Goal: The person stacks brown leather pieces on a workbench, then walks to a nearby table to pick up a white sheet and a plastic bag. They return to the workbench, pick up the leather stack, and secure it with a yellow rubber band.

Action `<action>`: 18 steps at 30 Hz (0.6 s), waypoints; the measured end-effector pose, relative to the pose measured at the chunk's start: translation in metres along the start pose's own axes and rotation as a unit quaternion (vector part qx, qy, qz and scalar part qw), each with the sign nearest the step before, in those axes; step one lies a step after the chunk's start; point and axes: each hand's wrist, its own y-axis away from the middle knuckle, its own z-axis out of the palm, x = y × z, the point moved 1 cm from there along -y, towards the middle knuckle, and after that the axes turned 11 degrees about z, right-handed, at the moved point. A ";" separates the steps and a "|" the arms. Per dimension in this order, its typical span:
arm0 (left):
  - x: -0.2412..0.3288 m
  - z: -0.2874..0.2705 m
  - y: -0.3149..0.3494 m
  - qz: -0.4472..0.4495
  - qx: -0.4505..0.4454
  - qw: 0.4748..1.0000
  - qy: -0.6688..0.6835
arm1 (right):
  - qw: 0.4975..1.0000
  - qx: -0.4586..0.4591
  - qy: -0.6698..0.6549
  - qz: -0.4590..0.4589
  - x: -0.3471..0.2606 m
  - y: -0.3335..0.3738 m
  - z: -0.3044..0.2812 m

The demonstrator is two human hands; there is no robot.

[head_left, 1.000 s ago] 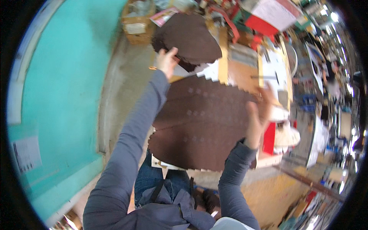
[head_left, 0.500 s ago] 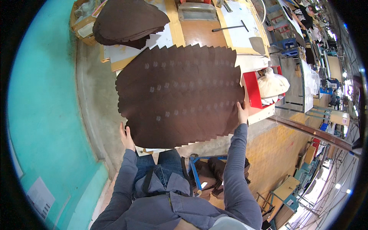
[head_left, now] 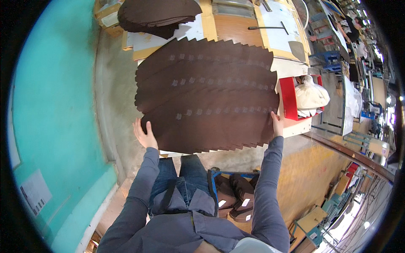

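Note:
Overlapping dark brown cut pieces, flat like leather or fabric, lie fanned out in rows on the table before me. Their edges form a zigzag outline, and small pale marks run in three lines across them. At the near left corner my left hand is beside the edge, fingers spread and thumb apart. My right hand grips the right edge, its thumb over the top; its other fingers are partly hidden. Farther back on the left sits another pile of brown pieces.
A red box with a cream-white bundle stands right of the pieces. Behind are a T-shaped black tool and a grey flat piece. Below the table, a blue-framed cart holds brown bundles. A turquoise wall rises at left.
The view has shifted, so the table and pieces sit higher and farther right. My left hand's fingers have spread wider, off the near left corner; my right hand stays at the right edge.

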 end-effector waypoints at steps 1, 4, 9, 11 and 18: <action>0.000 0.002 0.002 0.019 -0.005 0.999 -0.028 | 0.999 0.020 0.021 -0.035 0.001 0.001 0.002; -0.001 0.008 0.007 0.011 -0.029 0.996 -0.085 | 0.994 0.079 0.073 -0.017 0.007 0.000 0.004; -0.004 0.023 0.007 -0.046 -0.071 0.995 -0.057 | 0.990 -0.043 -0.127 0.049 0.045 -0.031 -0.029; -0.010 0.014 0.012 -0.038 -0.032 0.996 -0.068 | 0.991 -0.089 -0.094 -0.020 -0.001 -0.003 -0.015; 0.046 0.032 0.040 -0.007 -0.040 0.999 -0.003 | 0.928 -0.286 -0.226 0.072 -0.038 0.061 -0.051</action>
